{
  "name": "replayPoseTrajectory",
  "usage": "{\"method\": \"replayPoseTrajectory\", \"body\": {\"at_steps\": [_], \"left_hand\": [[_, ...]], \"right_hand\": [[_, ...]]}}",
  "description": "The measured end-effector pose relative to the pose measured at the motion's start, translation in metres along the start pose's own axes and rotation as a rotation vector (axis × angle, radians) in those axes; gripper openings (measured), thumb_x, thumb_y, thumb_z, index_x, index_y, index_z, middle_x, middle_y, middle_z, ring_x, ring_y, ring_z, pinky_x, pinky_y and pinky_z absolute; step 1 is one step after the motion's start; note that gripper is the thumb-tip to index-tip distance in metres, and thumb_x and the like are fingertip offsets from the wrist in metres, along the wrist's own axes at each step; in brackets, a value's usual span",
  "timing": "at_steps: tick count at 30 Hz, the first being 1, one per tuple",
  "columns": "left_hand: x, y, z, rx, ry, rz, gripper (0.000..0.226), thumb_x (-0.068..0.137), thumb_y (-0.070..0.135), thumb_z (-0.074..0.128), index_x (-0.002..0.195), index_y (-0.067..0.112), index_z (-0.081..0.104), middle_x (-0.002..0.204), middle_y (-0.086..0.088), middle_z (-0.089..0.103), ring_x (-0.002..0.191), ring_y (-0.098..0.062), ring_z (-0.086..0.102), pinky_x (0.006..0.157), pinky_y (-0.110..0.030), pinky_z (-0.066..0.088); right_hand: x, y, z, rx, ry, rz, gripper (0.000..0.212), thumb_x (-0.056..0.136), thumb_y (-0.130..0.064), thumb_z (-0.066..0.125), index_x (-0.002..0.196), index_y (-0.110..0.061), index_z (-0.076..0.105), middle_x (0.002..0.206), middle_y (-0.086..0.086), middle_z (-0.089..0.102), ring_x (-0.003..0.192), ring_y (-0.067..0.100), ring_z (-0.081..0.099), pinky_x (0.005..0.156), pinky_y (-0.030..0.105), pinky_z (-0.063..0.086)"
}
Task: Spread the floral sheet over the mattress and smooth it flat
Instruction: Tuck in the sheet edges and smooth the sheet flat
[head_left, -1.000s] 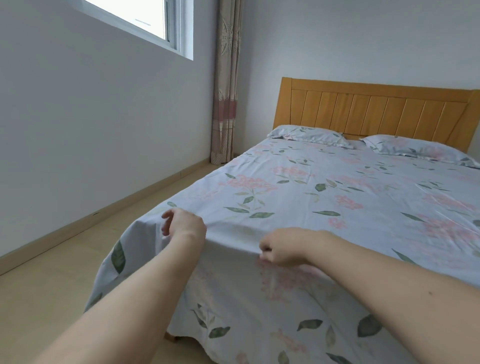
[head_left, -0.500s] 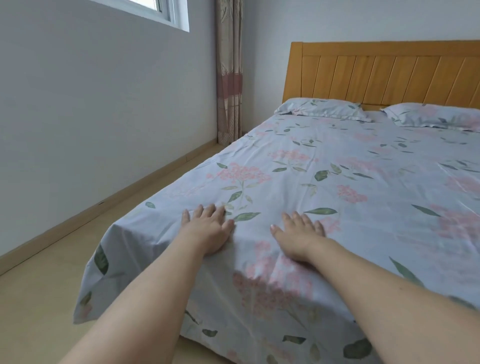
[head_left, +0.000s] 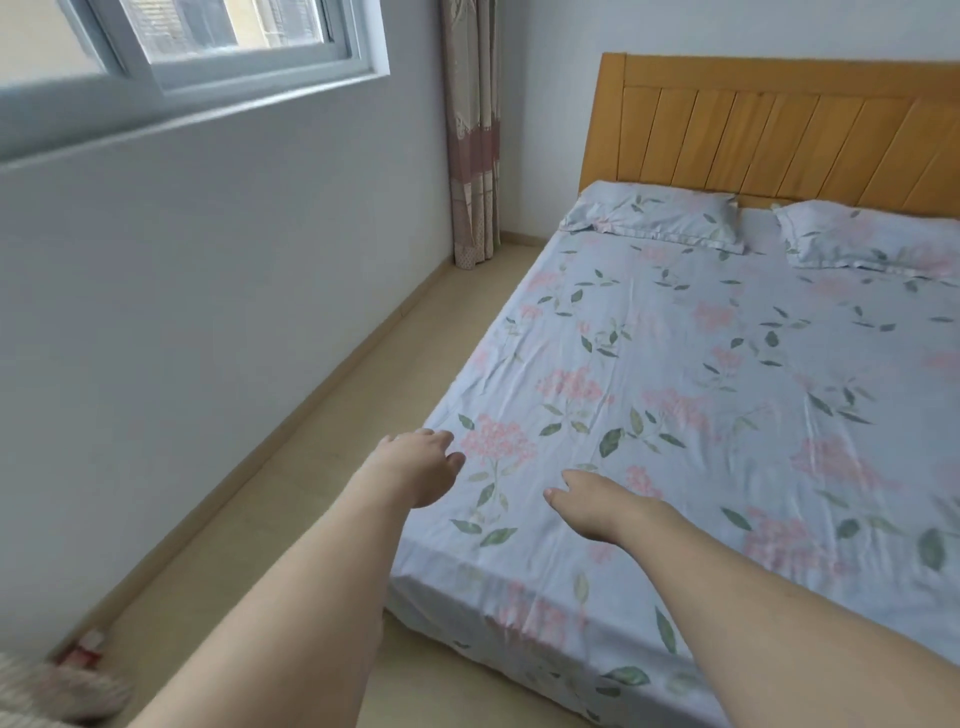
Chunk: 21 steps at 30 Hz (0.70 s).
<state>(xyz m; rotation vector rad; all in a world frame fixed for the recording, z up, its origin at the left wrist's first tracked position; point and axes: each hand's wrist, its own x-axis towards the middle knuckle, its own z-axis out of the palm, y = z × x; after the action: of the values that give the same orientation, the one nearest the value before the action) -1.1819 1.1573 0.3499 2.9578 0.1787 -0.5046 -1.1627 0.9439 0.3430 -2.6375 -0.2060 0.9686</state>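
Observation:
The floral sheet (head_left: 675, 374), pale blue with pink flowers and green leaves, covers the whole mattress and hangs over the foot and left side. Light creases run across its near left part. My left hand (head_left: 415, 462) lies at the sheet's left edge near the foot corner, fingers loosely extended, holding nothing. A little to the right, my right hand (head_left: 597, 504) sits on top of the sheet with its fingers fairly straight and pointing left. Whether either palm presses down is unclear.
Two matching floral pillows (head_left: 654, 215) (head_left: 872, 241) lie against the wooden headboard (head_left: 779, 140). A strip of beige floor (head_left: 322, 467) runs between the bed and the left wall under the window (head_left: 208, 41). A curtain (head_left: 472, 135) hangs in the corner. Blurred items (head_left: 78, 660) sit bottom left.
Both hands went from pinching the sheet at the foot edge to lying flat on it, then slid leftwards. The view has swung left and risen, showing more floor and window.

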Motion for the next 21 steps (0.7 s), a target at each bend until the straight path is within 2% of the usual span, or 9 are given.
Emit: {"method": "replayPoseTrajectory", "body": {"at_steps": [5,9,13,18,21], "left_hand": [[-0.088,0.005,-0.125,-0.076,0.014,0.038,0.05,0.101,0.043,0.025,0.145,0.02,0.034,0.15,-0.004,0.036,0.134,-0.026,0.037,0.111,-0.039,0.027],[-0.115,0.012,-0.182,-0.074,0.055,0.089,0.05,0.101,0.042,0.026,0.146,0.019,0.032,0.152,-0.005,0.033,0.136,-0.027,0.035,0.111,-0.039,0.025],[-0.106,0.018,-0.21,-0.083,0.069,0.143,0.048,0.101,0.04,0.026,0.141,0.017,0.037,0.148,-0.007,0.037,0.134,-0.027,0.037,0.109,-0.039,0.026],[-0.067,0.017,-0.229,-0.062,0.049,0.194,0.052,0.101,0.042,0.026,0.148,0.02,0.029,0.153,-0.005,0.031,0.137,-0.027,0.034,0.111,-0.039,0.025],[-0.043,0.003,-0.243,-0.077,0.024,0.202,0.051,0.101,0.041,0.026,0.148,0.02,0.03,0.152,-0.004,0.032,0.136,-0.026,0.034,0.111,-0.038,0.025]], "right_hand": [[-0.123,-0.06,-0.077,0.035,0.032,0.034,0.062,0.103,-0.042,0.027,0.153,-0.009,0.012,0.161,0.008,0.013,0.145,0.027,0.022,0.113,0.039,0.023],[-0.168,-0.085,-0.106,0.077,0.083,0.056,0.06,0.102,-0.04,0.029,0.152,-0.009,0.016,0.159,0.009,0.018,0.143,0.028,0.026,0.112,0.039,0.026],[-0.175,-0.096,-0.123,0.111,0.134,0.105,0.056,0.103,-0.037,0.03,0.15,-0.006,0.022,0.153,0.012,0.029,0.137,0.029,0.036,0.107,0.038,0.032],[-0.149,-0.111,-0.144,0.181,0.132,0.166,0.059,0.102,-0.039,0.027,0.151,-0.007,0.019,0.152,0.013,0.031,0.135,0.029,0.038,0.105,0.037,0.033],[-0.129,-0.13,-0.156,0.187,0.128,0.175,0.059,0.102,-0.038,0.027,0.151,-0.006,0.019,0.153,0.012,0.03,0.134,0.028,0.039,0.103,0.036,0.034]]}}
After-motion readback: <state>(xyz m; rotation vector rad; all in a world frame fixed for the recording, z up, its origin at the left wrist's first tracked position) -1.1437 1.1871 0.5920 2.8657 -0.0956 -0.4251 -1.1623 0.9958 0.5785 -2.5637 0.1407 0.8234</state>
